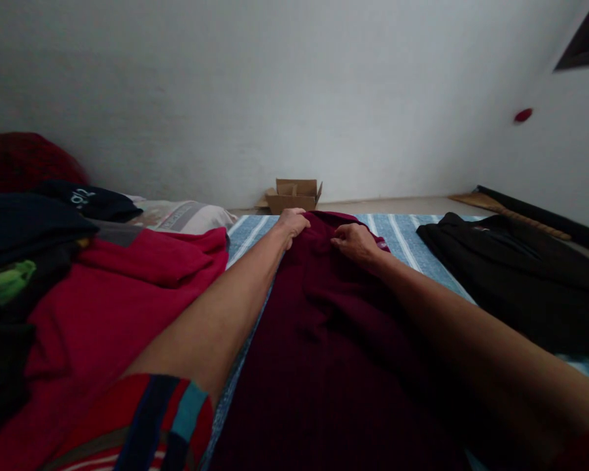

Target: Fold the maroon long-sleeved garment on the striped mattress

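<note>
A dark maroon garment (324, 340) lies spread lengthwise on a blue and white striped sheet (402, 239). Both my arms reach out over it to its far end. My left hand (292, 224) has its fingers curled, gripping the garment's far left edge. A little to the right, my right hand (356, 242) pinches the cloth near the top middle. The two hands are about a hand's width apart.
A bright red garment (127, 294) lies at the left beside a pile of dark clothes (24, 235). A black garment (515, 275) lies at the right on the sheet. A small open cardboard box (294, 194) stands by the white wall.
</note>
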`<state>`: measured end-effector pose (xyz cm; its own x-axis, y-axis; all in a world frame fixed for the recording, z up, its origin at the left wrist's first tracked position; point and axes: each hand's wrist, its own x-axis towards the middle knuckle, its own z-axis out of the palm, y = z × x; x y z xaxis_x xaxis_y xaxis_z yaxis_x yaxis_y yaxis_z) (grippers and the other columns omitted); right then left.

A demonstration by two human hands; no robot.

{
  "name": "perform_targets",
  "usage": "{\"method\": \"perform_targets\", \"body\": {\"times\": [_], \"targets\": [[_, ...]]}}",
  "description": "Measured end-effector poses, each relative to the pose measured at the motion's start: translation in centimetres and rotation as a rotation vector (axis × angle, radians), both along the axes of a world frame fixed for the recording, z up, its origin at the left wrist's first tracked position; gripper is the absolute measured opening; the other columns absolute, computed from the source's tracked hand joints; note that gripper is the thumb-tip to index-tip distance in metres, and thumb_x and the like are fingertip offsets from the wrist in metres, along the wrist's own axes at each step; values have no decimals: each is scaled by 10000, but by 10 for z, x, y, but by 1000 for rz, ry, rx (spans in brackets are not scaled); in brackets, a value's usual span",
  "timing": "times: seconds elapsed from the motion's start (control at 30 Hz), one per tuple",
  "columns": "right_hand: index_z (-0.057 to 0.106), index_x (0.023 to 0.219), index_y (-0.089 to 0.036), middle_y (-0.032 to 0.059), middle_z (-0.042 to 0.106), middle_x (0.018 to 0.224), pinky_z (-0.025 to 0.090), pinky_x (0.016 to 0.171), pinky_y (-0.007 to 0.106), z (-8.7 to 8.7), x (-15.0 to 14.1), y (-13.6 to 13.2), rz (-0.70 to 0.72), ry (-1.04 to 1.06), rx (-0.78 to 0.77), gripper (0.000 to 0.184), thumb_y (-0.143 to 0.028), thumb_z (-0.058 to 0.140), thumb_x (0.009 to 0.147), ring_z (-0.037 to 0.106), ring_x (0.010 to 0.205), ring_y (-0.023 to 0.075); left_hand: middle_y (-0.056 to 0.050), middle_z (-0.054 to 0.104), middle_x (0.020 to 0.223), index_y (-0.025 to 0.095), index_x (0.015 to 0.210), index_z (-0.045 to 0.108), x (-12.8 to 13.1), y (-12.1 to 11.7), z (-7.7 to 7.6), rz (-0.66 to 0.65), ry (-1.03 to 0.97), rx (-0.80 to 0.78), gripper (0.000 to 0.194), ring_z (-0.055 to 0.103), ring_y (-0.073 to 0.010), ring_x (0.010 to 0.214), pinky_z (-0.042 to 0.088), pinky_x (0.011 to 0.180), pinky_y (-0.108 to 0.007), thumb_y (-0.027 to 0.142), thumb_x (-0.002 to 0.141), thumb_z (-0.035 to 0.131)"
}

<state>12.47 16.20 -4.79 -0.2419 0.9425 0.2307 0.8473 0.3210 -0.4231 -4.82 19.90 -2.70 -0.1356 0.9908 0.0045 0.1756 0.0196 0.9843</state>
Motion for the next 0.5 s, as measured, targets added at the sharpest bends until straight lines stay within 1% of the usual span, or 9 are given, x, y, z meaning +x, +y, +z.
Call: {"method": "perform_targets", "body": {"times": [0.07,0.13,0.23,0.3,0.37,0.4,0.5], "targets": [[682,896,-201,59,685,889,389,663,239,2,8,1,-58,-2,29,221,-272,490,813,602,799,175,9,667,712,176,943,655,-5,4,-3,-16,-72,57,446,593,-134,592,477,587,-235,1,538,596],[679,915,-203,71,682,908,397,678,252,4,17,2,-122,-17,37,235,-261,477,812,604,827,191,16,668,716,177,962,646,-11,6,-11,18,-124,48,464,579,-112,558,478,581,-224,-19,548,574],[673,932,-193,97,675,922,411,691,276,3,28,2,-207,-61,20,243,-264,476,808,606,838,214,15,625,585,151,854,642,-18,8,-27,110,-99,-53,332,539,-113,470,460,514,-225,1,560,599],[669,941,-190,111,669,940,419,701,292,1,33,1,-242,-86,13,249,-258,468,811,606,851,227,1,611,547,148,767,628,-19,8,-33,109,-105,-84,207,537,-125,455,461,493,-237,57,581,637],[665,959,-196,114,663,972,424,712,300,-2,36,1,-274,-94,14,254,-255,466,813,603,881,235,-19,622,555,152,711,611,-20,7,-34,88,-128,-110,124,555,-143,465,478,496,-260,127,601,664],[663,969,-200,112,662,983,425,713,299,-4,37,0,-287,-95,11,257,-259,468,813,601,894,236,-29,631,568,152,701,610,-21,6,-32,65,-148,-121,112,567,-152,476,489,505,-272,157,608,672],[668,965,-207,102,667,971,424,697,284,-7,40,-1,-294,-100,-16,257,-270,473,810,603,894,230,-39,669,646,157,774,634,-24,5,-25,-64,-285,-92,181,613,-167,549,518,572,-292,164,600,682]]}}
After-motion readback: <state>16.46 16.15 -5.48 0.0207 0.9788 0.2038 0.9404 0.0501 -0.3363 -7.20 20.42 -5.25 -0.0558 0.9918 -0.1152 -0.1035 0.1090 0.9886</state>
